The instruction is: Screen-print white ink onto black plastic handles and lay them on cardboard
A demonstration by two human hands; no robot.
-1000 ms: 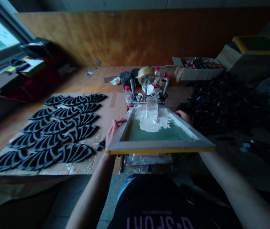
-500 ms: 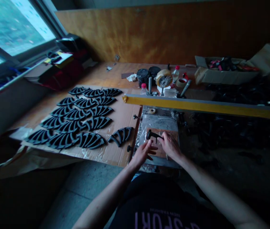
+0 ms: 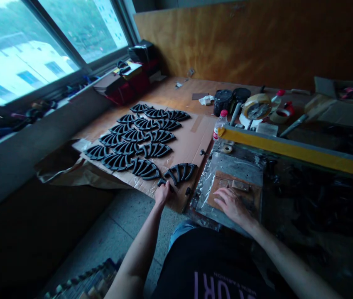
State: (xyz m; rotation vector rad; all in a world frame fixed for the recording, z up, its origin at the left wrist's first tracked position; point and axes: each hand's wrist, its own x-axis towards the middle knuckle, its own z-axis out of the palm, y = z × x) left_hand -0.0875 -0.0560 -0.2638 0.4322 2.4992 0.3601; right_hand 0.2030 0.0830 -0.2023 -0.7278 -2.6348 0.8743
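My left hand (image 3: 163,193) is closed on a black handle-shaped part (image 3: 161,182), mostly covered by my fingers. It is at the front edge of the cardboard sheet (image 3: 189,143), beside a short row of similar curved black parts (image 3: 181,172). More of these parts (image 3: 129,141) lie in neat overlapping rows farther left on the sheet. My right hand (image 3: 232,204), fingers spread and holding nothing, hovers over or rests on a brown pad (image 3: 215,193) on the metal plate (image 3: 239,164). A small block (image 3: 240,185) sits on that pad.
A yellow-edged bar (image 3: 288,147) crosses behind the plate. Beyond it are a red-capped bottle (image 3: 221,122), dark tubs (image 3: 223,101) and a tape roll (image 3: 257,106). Dark parts (image 3: 326,199) are piled at right. A carton (image 3: 335,112) stands at the back right.
The black part has gone from my right hand above the plate into my left hand, which has moved left to the cardboard. My right hand has opened. The view has turned left.
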